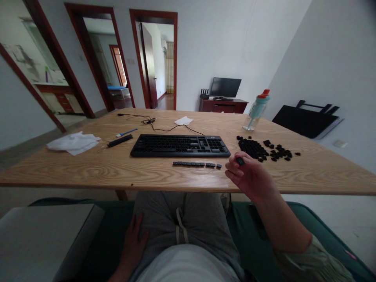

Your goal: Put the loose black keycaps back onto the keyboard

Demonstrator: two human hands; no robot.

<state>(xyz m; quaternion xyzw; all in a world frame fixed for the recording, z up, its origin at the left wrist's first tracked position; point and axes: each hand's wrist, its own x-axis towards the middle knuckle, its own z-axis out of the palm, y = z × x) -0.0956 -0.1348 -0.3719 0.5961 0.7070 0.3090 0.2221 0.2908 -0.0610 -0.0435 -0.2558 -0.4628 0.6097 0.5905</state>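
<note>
My right hand point(248, 174) is raised over the table's front part, its fingers closed on a small black keycap point(240, 161). Left of it, a row of loose keycaps point(189, 164) lies in front of the black keyboard point(179, 145), which has lost many of its caps. A heap of black keycaps point(252, 149) sits on the table beyond my right hand, with more scattered to its right. My left hand point(135, 239) rests on my thigh with its fingers spread and nothing in it.
On the wooden table point(117, 172) are white tissues point(75, 143), a black tool point(120, 141), a blue brush point(126, 132), a folded paper point(184, 120) and the keyboard's cable point(149, 120). A water bottle point(256, 111) stands at the back right. A white box point(47, 239) is at my left.
</note>
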